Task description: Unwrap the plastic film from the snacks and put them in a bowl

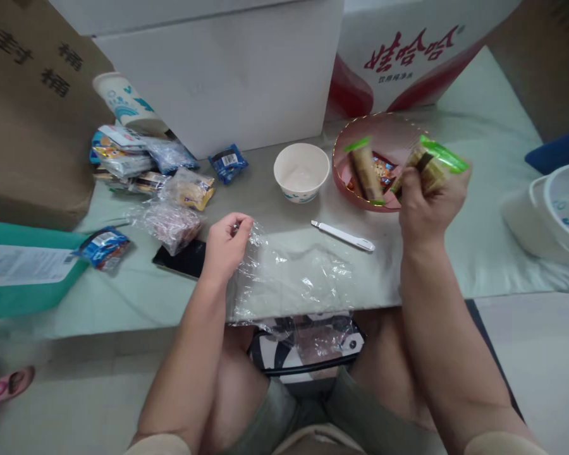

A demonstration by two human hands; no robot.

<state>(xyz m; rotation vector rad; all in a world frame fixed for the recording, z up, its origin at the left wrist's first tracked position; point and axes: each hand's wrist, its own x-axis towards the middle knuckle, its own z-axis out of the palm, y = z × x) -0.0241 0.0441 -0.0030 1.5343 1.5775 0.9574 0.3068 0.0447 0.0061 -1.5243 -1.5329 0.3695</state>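
Observation:
My left hand point(228, 246) pinches the edge of a clear plastic bag point(296, 272), which spreads limp across the front of the table and hangs past its edge. Over the right side of a pink bowl point(355, 129), my right hand point(429, 205) grips wrapped snack bars point(434, 167) with bright green ends. Another green-ended snack bar point(366, 170) is in the bowl, or just above it, beside a red snack packet point(384, 169). A white paper bowl point(301, 170) stands left of the pink one. Between my hands lies a white utility knife point(342, 236).
Several snack packets point(137, 158) are heaped at the left near a tipped paper cup point(128, 104). A black phone point(180, 259) lies by my left wrist. White cartons point(218, 76) line the back. A white bin point(545, 215) stands at right.

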